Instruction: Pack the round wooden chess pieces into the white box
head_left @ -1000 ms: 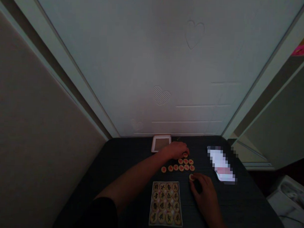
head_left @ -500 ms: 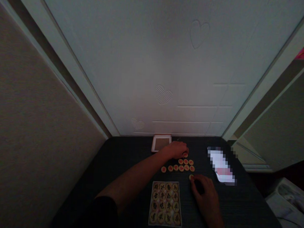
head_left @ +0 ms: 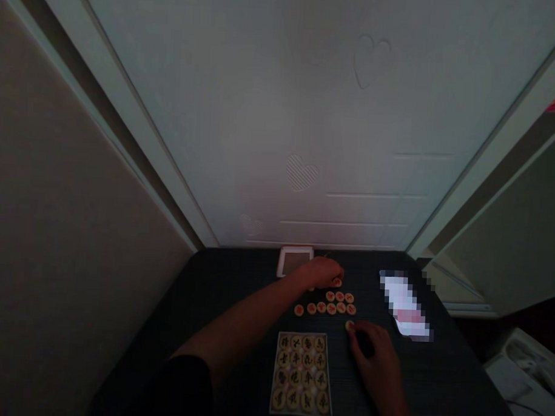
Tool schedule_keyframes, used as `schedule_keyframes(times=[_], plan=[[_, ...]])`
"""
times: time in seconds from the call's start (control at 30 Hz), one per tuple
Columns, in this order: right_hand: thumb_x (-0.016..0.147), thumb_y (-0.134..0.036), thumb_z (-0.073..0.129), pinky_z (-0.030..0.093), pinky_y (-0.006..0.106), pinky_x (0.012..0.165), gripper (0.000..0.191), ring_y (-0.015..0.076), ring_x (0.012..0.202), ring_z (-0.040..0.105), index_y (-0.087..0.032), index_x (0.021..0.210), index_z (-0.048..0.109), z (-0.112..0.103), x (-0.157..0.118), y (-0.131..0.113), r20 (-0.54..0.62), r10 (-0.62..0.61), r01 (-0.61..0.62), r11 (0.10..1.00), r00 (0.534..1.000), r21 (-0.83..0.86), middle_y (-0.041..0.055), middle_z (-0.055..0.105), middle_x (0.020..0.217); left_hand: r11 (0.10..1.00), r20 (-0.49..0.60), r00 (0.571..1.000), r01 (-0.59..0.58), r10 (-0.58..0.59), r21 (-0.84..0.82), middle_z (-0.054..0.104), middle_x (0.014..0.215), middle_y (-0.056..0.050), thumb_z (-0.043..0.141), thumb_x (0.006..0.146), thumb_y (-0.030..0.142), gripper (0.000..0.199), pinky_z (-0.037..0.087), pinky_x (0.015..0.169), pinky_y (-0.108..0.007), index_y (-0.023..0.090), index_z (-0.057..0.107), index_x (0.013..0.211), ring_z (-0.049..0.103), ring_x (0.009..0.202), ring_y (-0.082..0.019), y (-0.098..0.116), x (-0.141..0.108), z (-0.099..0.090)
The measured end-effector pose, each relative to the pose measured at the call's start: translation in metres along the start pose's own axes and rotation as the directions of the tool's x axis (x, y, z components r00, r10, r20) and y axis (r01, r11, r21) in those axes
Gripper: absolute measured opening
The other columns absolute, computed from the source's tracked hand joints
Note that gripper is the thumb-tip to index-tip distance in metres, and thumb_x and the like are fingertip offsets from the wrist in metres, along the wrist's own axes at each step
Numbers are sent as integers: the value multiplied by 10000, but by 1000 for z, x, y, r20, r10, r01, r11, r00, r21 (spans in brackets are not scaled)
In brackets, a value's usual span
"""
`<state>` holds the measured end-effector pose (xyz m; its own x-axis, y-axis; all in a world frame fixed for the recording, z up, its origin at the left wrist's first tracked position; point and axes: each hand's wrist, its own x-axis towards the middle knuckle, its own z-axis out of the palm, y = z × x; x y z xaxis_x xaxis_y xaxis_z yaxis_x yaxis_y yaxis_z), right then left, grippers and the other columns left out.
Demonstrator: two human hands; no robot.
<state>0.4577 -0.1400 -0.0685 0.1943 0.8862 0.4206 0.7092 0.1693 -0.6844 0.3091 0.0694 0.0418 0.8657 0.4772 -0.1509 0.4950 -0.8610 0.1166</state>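
Observation:
Across the dark table reaches my left hand, its fingers closed on a round red-marked piece at the back. Below it lie rows of similar red-marked pieces, and another shows partly beside the left wrist. My right hand pinches a round piece between thumb and finger, just below the right end of the bottom row. A square tray filled with black-marked pieces lies to the left of my right hand, nearer to me.
A white-rimmed tray stands at the back, partly behind my left hand. On the right lies a blurred, bright phone-like object. A white panel rises behind the table. White items are at the lower right.
My left hand has shifted very slightly left with its piece, and a piece beside the wrist now shows. My right hand keeps its pinch. The view has moved a little.

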Motion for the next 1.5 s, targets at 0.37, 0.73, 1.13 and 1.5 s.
schedule_keyframes(times=[0.37, 0.73, 1.13, 1.5], plan=[[959, -455, 624, 563, 404, 841, 223, 253, 951, 677, -257, 1036, 691, -1, 1, -1, 16, 25, -25, 999, 1000, 20, 71, 728, 1009, 1000, 28, 1000, -13, 13, -20, 743, 1126, -83, 646, 914, 253, 203, 538, 802, -311, 246, 750, 1088, 703, 1037, -268, 1, 4, 1], [945, -466, 640, 545, 395, 858, 243, 245, 954, 674, -248, 1035, 698, -3, 1, -4, 20, 63, -63, 998, 998, 4, 63, 734, 1016, 990, 30, 1000, 2, 2, -142, 778, 1001, -11, 707, 878, 254, 235, 488, 659, -221, 242, 725, 1112, 726, 869, -181, -20, -17, -10], [953, -488, 619, 548, 396, 838, 275, 247, 938, 674, -239, 1048, 687, -3, 1, -5, 36, 62, -62, 998, 997, -9, 74, 730, 1010, 984, -25, 997, -71, 68, -163, 723, 1122, -76, 706, 891, 269, 264, 508, 837, -291, 256, 755, 1149, 679, 1052, -246, -19, 0, 10], [947, -464, 626, 525, 439, 925, 249, 267, 1015, 657, -249, 1056, 687, -2, 1, -5, 56, 64, -65, 998, 996, 3, 84, 720, 1058, 972, -107, 994, -60, 37, -227, 727, 1117, -65, 720, 884, 193, 347, 500, 816, -269, 218, 696, 1230, 692, 976, -207, -17, -9, 2]])
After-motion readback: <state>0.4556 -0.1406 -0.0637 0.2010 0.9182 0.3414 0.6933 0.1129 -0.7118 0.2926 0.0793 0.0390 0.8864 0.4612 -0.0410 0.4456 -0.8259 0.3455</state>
